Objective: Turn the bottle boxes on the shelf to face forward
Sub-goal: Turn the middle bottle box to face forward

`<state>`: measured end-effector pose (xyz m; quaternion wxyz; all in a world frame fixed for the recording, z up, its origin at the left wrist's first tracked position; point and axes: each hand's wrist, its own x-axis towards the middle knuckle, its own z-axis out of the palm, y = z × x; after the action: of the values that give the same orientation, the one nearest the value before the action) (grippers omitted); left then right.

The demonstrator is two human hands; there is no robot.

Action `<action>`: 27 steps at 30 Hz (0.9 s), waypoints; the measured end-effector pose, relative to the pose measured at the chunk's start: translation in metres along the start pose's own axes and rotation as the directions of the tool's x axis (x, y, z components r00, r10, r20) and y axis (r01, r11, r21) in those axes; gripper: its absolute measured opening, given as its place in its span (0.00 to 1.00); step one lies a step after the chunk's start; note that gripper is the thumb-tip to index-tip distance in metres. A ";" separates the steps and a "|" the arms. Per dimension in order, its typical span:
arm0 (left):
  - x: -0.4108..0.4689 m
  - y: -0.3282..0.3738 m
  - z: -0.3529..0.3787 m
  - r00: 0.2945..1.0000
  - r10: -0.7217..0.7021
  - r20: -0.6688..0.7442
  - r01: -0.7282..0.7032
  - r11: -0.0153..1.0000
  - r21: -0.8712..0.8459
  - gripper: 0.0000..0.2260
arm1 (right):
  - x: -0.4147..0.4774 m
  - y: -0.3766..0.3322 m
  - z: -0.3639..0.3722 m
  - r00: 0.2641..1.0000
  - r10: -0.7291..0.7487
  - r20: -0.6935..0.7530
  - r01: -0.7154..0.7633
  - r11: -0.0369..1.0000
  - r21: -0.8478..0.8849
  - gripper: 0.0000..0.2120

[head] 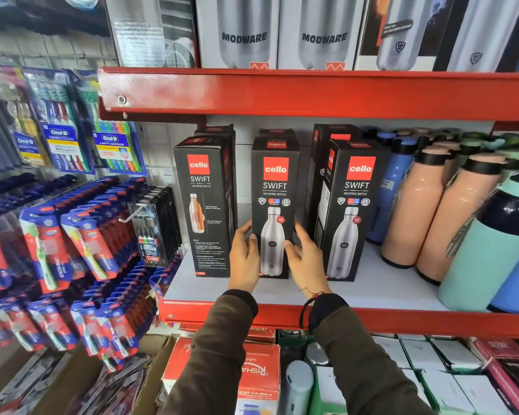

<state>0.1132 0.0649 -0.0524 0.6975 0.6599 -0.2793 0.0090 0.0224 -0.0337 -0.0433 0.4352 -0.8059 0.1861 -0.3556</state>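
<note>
Three black Cello Swift bottle boxes stand upright in a row on the white shelf (372, 292). The middle box (274, 187) shows its front panel with the steel bottle picture. My left hand (244, 259) grips its lower left edge, and my right hand (307, 262) rests against its lower right edge with fingers spread. The left box (203, 199) shows a panel with an orange cutaway bottle and small text. The right box (352, 202) shows its front picture, turned slightly. More black boxes (327, 136) stand behind them.
Peach, blue and mint bottles (432, 211) crowd the shelf's right side. A red shelf lip (282, 94) runs overhead with Modware boxes above. Toothbrush packs (81, 235) hang on the left. Cartons (252, 372) sit on the shelf below.
</note>
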 end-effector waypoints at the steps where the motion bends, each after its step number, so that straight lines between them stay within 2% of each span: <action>1: 0.000 0.000 0.000 1.000 0.003 0.005 -0.003 1.000 0.010 0.16 | 0.000 0.000 0.000 1.000 0.005 -0.006 -0.005 1.000 0.000 0.28; 18: -0.004 0.003 0.005 1.000 -0.012 0.018 0.011 0.999 0.044 0.16 | -0.001 0.003 -0.007 1.000 0.023 -0.010 -0.023 1.000 -0.011 0.28; 23: -0.009 0.006 0.003 1.000 0.000 -0.025 0.001 0.999 0.036 0.16 | -0.007 -0.004 -0.009 0.993 0.004 -0.114 0.001 0.999 0.047 0.24; 27: -0.020 0.008 -0.002 0.995 0.067 -0.070 -0.066 0.998 0.021 0.15 | -0.017 -0.007 -0.008 0.972 -0.025 -0.233 0.052 0.993 0.109 0.20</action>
<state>0.0944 0.0747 -0.0529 0.7001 0.6558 -0.2764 0.0581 0.0044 -0.0240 -0.0416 0.4489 -0.7363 0.1991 -0.4656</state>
